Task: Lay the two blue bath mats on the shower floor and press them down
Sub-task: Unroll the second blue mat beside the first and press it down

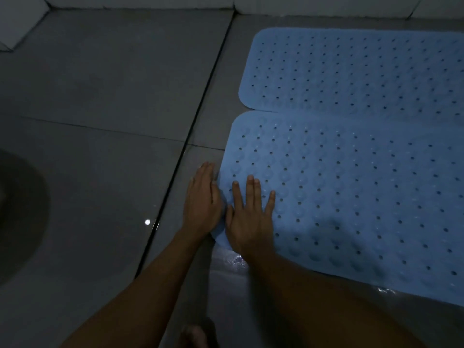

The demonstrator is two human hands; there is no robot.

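Already both blue mats lie side by side on the grey shower floor [208, 126], the far mat [351, 71] near the wall and the near mat [351, 192] just touching it. The right hand [251, 222] is spread flat, palm down, on the near mat's left corner, probably to seat it. The left hand [202, 202], fingers together, lies flat along that edge, likely squaring it.

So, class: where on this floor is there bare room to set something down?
Free: the grey tiles left of the dark floor groove, up to the white wall. Crowded: right of it, two blue mats, both hands pressing the nearer one.
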